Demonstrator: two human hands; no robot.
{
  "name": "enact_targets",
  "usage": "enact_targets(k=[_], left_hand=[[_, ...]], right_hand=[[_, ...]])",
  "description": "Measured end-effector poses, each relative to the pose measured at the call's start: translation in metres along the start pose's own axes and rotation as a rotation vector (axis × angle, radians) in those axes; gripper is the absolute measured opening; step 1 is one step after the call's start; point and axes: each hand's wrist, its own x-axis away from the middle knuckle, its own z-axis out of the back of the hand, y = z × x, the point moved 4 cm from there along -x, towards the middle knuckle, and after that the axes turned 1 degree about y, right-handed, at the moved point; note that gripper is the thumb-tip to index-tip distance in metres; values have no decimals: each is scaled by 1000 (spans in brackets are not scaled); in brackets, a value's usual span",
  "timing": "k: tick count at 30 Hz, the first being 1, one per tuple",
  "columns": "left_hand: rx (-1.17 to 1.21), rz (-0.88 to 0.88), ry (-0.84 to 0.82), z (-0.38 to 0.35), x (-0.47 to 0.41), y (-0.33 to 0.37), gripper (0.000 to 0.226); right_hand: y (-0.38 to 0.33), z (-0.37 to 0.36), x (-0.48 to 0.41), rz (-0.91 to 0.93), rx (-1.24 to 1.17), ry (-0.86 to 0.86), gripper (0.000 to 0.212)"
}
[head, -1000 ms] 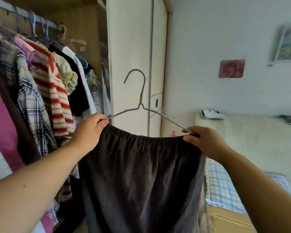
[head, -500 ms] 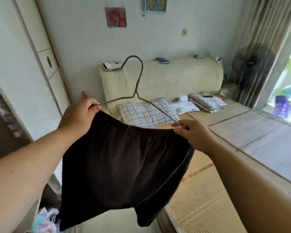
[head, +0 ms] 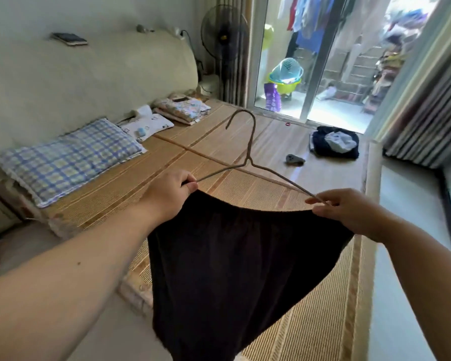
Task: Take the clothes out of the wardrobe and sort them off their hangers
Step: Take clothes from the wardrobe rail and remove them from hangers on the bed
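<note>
From the head camera, two bare arms reach out over a bed with a woven mat point(head: 323, 308) on it. The left hand point(head: 167, 196) is curled tight around one end of a thin wire hanger point(head: 248, 162) and the top edge of a dark brown piece of clothing point(head: 235, 269). The right hand point(head: 349, 212) pinches the other end of the hanger and the cloth edge between thumb and fingers. The clothing hangs from the hanger, up in the air between the hands, above the mat. The hanger's hook points up and away. On the mat farther off lie a blue checked pillow point(head: 68, 157), a small grey thing point(head: 294, 159) and a dark pile of clothes point(head: 335, 143). A fan point(head: 224, 35) stands near the glass door point(head: 307, 61).
</note>
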Motion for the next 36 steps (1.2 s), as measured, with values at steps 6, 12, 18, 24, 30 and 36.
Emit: enact_targets(k=[6, 12, 18, 24, 30, 36], left_hand=[[8, -35, -206, -129, -69, 72, 9], [-74, 69, -369, -245, -116, 69, 10], [-195, 229, -488, -349, -122, 23, 12], [-235, 309, -475, -418, -126, -21, 14], [-49, 358, -426, -438, -135, -37, 48], [-65, 308, -376, -381, -111, -21, 67]], right_hand=[[121, 57, -12, -235, -88, 57, 17], [229, 32, -63, -373, -35, 31, 24], [320, -42, -104, -511, -4, -45, 16], [385, -106, -146, -603, -33, -95, 18], [392, -122, -176, -518, 10, -28, 51], [310, -124, -197, -252, 185, -147, 62]])
